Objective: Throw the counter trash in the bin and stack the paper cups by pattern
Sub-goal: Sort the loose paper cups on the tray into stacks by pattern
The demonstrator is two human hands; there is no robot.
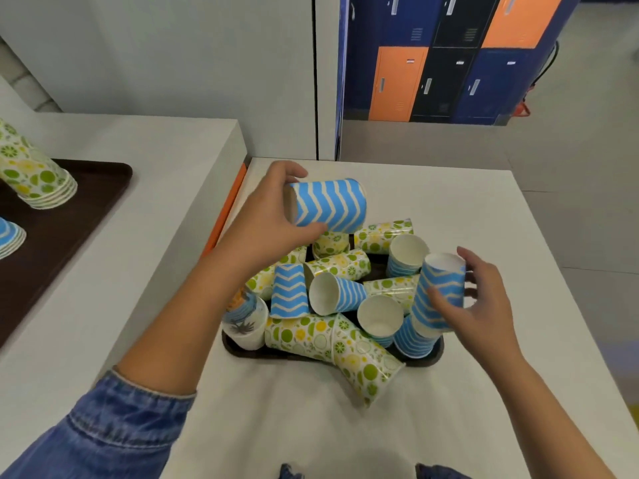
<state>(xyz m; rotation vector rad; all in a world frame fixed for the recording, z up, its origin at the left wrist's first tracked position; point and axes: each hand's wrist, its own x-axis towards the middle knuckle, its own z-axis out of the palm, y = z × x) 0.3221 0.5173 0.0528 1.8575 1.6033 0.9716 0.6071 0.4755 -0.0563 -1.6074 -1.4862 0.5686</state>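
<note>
Two hands work above a tray of cups. The left hand (273, 216), its forearm reaching in from a denim sleeve (114, 426), curls thumb and fingers round a zigzag cup (328, 205) held sideways in the air. The right hand (484, 302) grips a second cup (437, 292), mouth up and tilted, thumb on its near wall. Both cups are white with blue chevrons. Below them a pile (332, 305) of blue-striped and lime-patterned cups lies jumbled on a black tray (437, 357), and the second cup's lower end sits among it. Well to the left, a brown tray (86, 202) bears a lime stack (34, 174) and a blue stack (8, 236).
</note>
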